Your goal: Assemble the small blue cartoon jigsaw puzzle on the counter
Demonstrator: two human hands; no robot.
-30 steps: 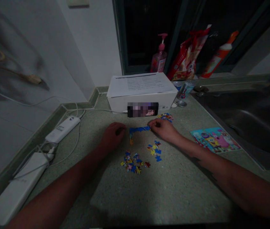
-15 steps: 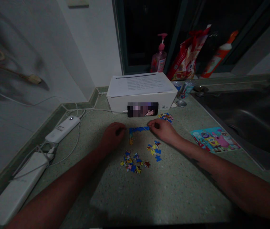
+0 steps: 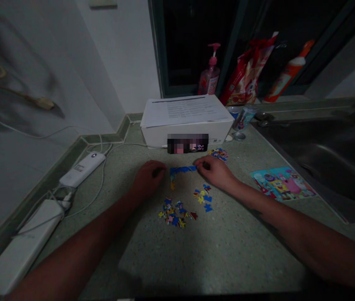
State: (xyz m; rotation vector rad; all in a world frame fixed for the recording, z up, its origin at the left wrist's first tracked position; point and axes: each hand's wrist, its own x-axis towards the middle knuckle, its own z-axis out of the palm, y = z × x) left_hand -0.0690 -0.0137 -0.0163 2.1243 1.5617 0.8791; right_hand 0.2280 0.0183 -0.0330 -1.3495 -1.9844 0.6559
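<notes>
Head view, looking down on a speckled green table (image 3: 227,259). The left hand (image 3: 148,179) and right hand (image 3: 213,170) lie at either end of a joined jigsaw strip (image 3: 182,169), a blue run with a short leg turning down at its left end. The fingers (image 3: 161,170) of the left hand are curled together at that corner; the fingers (image 3: 201,164) of the right are curled together at the far end. Each touches or sits just beside the strip, but whether either is clamped on it cannot be told.

Loose jigsaw pieces lie below and beside the strip: a main heap (image 3: 173,215), a smaller cluster (image 3: 203,197) and a few more (image 3: 218,154) near a white box (image 3: 185,136), which carries a printed sheet (image 3: 183,110). To the right, a cartoon picture card (image 3: 282,184) lies by a steel sink (image 3: 321,167). To the left sits a white power bank (image 3: 82,169) — its cable trailing along the table.
</notes>
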